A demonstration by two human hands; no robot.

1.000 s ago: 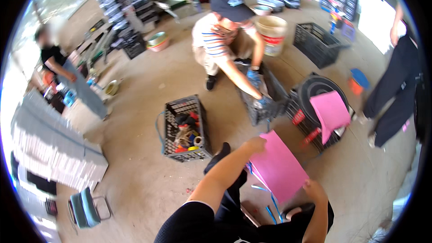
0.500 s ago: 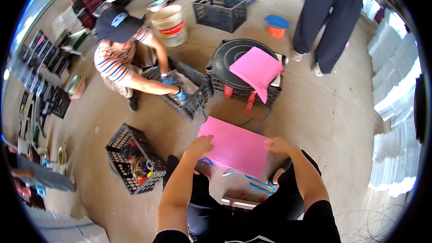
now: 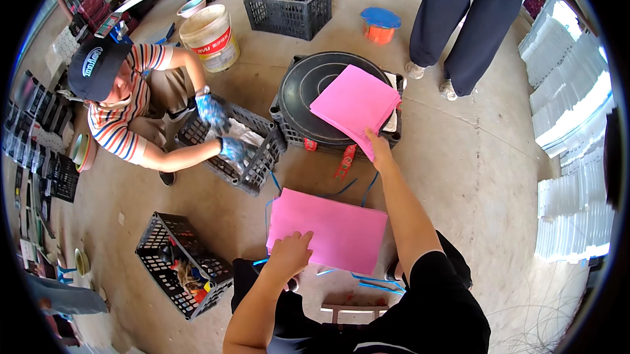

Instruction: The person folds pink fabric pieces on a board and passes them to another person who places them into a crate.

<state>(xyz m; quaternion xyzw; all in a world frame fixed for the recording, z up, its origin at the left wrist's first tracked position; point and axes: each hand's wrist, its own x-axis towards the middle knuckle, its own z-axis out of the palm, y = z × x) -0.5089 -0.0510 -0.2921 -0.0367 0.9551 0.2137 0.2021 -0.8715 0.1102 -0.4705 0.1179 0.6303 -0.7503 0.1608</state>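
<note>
A flat pink sheet (image 3: 335, 226) lies low in front of my knees. My left hand (image 3: 292, 253) rests on its near left part, fingers stretched out on the surface. Farther off, more pink sheets (image 3: 354, 98) lie fanned on a round black lid (image 3: 298, 95), with one corner hanging over the near edge. That corner is pinched by my right hand (image 3: 377, 146), its arm reaching forward. What the near sheet rests on is hidden beneath it.
A co-worker's blue-gloved hands (image 3: 226, 131) are in a black crate (image 3: 256, 173) at left. Nearer stands another crate (image 3: 184, 223) with mixed items. A bucket (image 3: 210, 39), an empty-looking crate (image 3: 289, 9) and an orange tub (image 3: 380, 24) are behind. Blue straps (image 3: 377, 282) lie by my feet.
My right hand has left the near sheet's right edge and reached forward to the sheets on the lid. My left hand has shifted inward over the near sheet. The co-worker's gloves have moved.
</note>
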